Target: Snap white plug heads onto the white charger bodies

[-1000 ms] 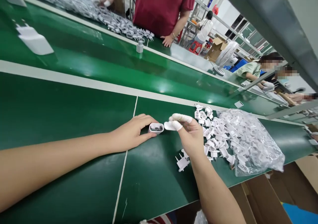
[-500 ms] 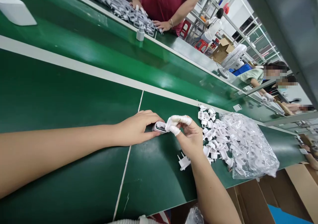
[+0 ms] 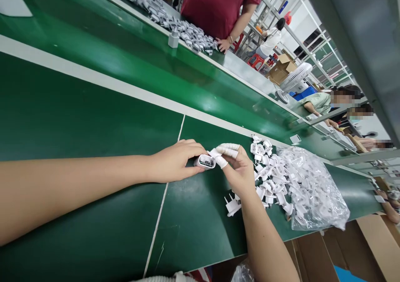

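My left hand [image 3: 178,161] is closed around a white charger housing [image 3: 205,162], low over the green table. The housing's oval open end faces me and shows dark and metallic parts inside. My right hand [image 3: 239,165], with white finger cots on its fingertips, pinches right beside the open end. Something small and white shows at those fingertips, but I cannot tell it from the cots. A white two-pin plug piece [image 3: 232,205] lies on the table by my right wrist. Just beyond that wrist spreads a loose pile of similar white plug pieces [image 3: 271,173].
A clear plastic bag [image 3: 318,186] full of white pieces lies right of the pile. Across the green conveyor [image 3: 150,77] a person in a red shirt [image 3: 218,11] stands by a heap of white parts [image 3: 175,23]. Cardboard boxes [image 3: 315,253] stand below the table's right edge.
The housing's open end has turned more toward me, and my right fingertips have shifted slightly off its opening. Across the conveyor, the other person's hand has moved right. The view has shifted slightly.
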`<state>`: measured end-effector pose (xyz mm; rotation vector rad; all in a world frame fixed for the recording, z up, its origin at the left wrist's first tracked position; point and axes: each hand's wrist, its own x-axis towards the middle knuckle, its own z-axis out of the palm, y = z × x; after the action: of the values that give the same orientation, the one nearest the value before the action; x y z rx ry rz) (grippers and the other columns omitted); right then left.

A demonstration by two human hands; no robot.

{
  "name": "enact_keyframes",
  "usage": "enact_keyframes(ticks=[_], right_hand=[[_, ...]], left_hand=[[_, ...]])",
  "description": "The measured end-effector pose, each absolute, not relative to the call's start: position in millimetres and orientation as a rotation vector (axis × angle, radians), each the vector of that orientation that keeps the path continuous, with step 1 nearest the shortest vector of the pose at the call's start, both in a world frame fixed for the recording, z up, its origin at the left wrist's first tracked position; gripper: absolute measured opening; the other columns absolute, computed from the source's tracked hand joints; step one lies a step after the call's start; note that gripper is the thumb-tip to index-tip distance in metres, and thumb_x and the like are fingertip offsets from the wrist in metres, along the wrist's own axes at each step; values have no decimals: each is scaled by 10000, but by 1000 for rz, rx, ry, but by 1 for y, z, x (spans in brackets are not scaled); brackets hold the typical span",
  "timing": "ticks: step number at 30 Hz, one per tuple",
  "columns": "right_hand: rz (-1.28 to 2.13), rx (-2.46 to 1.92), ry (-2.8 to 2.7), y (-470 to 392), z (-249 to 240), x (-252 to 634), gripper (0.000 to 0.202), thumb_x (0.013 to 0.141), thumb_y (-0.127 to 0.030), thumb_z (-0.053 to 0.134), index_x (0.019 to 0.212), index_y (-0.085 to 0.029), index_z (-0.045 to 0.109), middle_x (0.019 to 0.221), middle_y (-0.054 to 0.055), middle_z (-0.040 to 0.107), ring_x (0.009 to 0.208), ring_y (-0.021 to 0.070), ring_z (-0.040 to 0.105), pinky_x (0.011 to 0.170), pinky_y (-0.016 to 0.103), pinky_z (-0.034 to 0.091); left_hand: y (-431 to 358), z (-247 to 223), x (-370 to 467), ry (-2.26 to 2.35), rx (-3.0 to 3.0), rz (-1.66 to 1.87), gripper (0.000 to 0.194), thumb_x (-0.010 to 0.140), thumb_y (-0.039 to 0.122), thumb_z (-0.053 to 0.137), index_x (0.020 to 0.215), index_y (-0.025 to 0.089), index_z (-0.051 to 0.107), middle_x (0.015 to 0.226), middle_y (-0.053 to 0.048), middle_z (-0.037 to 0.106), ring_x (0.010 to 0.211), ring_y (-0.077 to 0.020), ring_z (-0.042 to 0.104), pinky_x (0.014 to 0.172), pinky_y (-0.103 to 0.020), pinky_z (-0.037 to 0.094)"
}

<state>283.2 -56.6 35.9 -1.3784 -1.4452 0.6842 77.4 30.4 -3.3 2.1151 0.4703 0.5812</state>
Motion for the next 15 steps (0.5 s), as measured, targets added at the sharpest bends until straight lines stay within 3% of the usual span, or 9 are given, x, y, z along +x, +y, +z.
enact_keyframes(ticks=[3, 5, 7, 9, 15], right_hand=[[937, -1414, -1145, -56, 37, 284, 601, 691, -308, 929, 1249, -295, 707, 1201, 57, 711, 1071, 242, 737, 977, 464, 637], [1106, -1488, -994, -56, 39, 283, 730, 588, -284, 982, 1259, -256, 697, 1087, 57, 772, 1022, 255, 755, 999, 490, 621], [1195, -1532, -931, -56, 42, 281, 636, 535, -266, 1001, 1117, -221, 749, 992, 54, 801, 980, 262, 763, 1013, 501, 605], [1168, -1507, -928, -57, 44, 279, 524, 535, -278, 998, 1005, -220, 773, 1025, 54, 811, 987, 266, 761, 1024, 508, 595], [629, -1465, -1300, -62, 42, 276, 225, 803, -271, 849, 1016, -271, 776, 1095, 42, 780, 1078, 234, 722, 1060, 475, 553]], left_hand=[[31, -3, 78, 473, 2114, 579, 267, 982, 434, 602, 1138, 240, 697, 1133, -33, 716, 1071, -249, 586, 965, -425, 424], [31, -3, 78, 469, 2115, 576, 267, 980, 427, 603, 1141, 237, 697, 1132, -35, 716, 1066, -249, 587, 968, -425, 423], [31, -2, 78, 468, 2119, 571, 261, 984, 422, 593, 1133, 236, 700, 1127, -35, 716, 1062, -247, 589, 971, -424, 422], [30, -1, 78, 473, 2123, 572, 261, 990, 431, 582, 1117, 240, 705, 1120, -32, 718, 1060, -246, 591, 972, -422, 421], [30, -1, 77, 498, 2111, 575, 320, 959, 464, 635, 1187, 246, 690, 1155, -37, 724, 1105, -263, 594, 984, -422, 421]])
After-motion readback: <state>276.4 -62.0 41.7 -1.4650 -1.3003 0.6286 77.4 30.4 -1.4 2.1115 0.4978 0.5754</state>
